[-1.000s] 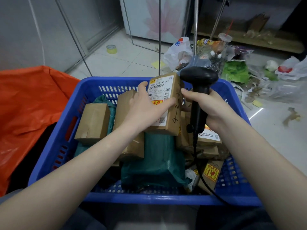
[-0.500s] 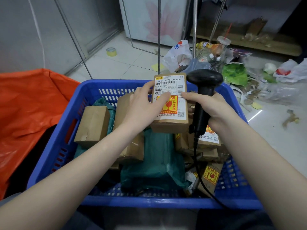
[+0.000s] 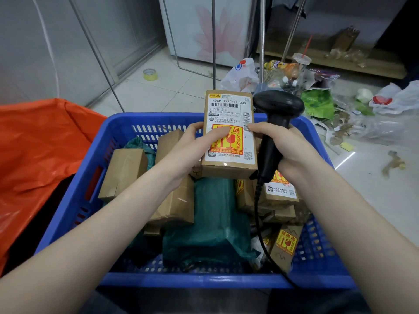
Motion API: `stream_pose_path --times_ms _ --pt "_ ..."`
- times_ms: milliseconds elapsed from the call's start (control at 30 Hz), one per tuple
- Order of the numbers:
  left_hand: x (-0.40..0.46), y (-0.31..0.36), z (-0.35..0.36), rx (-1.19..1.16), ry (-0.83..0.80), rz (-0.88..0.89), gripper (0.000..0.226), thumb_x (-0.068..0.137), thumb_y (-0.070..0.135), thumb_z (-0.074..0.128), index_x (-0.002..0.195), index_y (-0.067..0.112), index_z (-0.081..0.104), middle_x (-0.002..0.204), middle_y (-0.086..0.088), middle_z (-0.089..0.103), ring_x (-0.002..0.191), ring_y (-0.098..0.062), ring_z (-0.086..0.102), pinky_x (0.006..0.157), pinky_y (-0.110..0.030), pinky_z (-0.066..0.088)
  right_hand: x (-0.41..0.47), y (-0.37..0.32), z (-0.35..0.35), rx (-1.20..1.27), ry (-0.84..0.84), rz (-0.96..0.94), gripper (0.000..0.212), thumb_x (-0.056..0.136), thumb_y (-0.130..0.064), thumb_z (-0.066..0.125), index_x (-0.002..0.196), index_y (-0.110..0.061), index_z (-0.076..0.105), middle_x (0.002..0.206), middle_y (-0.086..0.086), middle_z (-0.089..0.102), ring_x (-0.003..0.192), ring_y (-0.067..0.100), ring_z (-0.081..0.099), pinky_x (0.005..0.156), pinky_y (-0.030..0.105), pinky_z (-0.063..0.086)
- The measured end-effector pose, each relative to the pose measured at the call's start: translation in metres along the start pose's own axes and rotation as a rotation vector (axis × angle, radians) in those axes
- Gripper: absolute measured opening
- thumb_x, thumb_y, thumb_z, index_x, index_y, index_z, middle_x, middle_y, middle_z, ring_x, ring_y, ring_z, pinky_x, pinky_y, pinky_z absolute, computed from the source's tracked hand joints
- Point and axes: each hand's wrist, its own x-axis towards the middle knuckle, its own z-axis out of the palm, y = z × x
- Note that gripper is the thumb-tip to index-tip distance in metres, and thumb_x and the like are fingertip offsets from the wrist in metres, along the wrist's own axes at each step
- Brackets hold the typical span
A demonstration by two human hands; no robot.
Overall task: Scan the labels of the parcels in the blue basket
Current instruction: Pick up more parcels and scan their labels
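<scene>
The blue basket point(image 3: 199, 281) sits in front of me, filled with several brown cardboard parcels and a dark green bag parcel point(image 3: 215, 220). My left hand point(image 3: 188, 150) holds a small brown parcel point(image 3: 229, 168) above the basket, its white label with barcode and a red-yellow fragile sticker facing me. My thumb lies across the sticker. My right hand point(image 3: 288, 146) grips the handle of a black barcode scanner point(image 3: 275, 109), whose head sits just right of the parcel's top. My right fingertips touch the label's right edge. The scanner's cable drops into the basket.
An orange plastic bag point(image 3: 38, 150) lies left of the basket. Rubbish bags, bottles and scraps point(image 3: 317, 91) litter the tiled floor behind and to the right. A yellow tape roll point(image 3: 150, 74) lies on the floor at back left. Thin metal poles point(image 3: 213, 41) stand behind the basket.
The held parcel has been turned from tilted sideways until its label faces me squarely, and raised a little. The scanner hand has stayed beside it.
</scene>
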Motion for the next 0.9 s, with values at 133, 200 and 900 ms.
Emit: stream_pose_path --times_ms 133,200,900 --pt "0.0 0.0 -0.001 -0.045 0.012 0.022 0.068 0.08 0.043 0.07 0.138 0.025 0.041 0.093 0.008 0.077 0.085 -0.009 0.074 0.09 -0.034 0.054 0.004 0.002 0.0 -0.004 0.02 0.004 0.047 0.085 -0.019 0.067 0.129 -0.014 0.053 0.112 0.012 0.073 0.093 0.025 0.073 0.075 0.039 0.061" --pt "0.0 0.001 -0.002 -0.047 0.025 0.052 0.07 0.08 0.04 0.071 0.14 0.027 0.038 0.096 0.006 0.076 0.084 -0.01 0.074 0.085 -0.032 0.056 0.005 0.002 -0.001 -0.006 0.036 0.003 0.045 0.086 -0.021 0.067 0.128 -0.015 0.054 0.114 0.012 0.071 0.099 0.027 0.071 0.086 0.045 0.056" --pt "0.007 -0.005 -0.013 0.213 0.354 0.283 0.095 0.056 0.06 0.07 0.137 0.044 0.023 0.13 0.002 0.054 0.107 -0.025 0.064 0.084 -0.044 0.057 -0.006 -0.011 -0.001 0.029 -0.17 0.18 0.023 0.086 -0.02 0.059 0.066 -0.011 0.051 0.058 0.001 0.057 0.037 0.01 0.045 0.04 0.019 0.042"
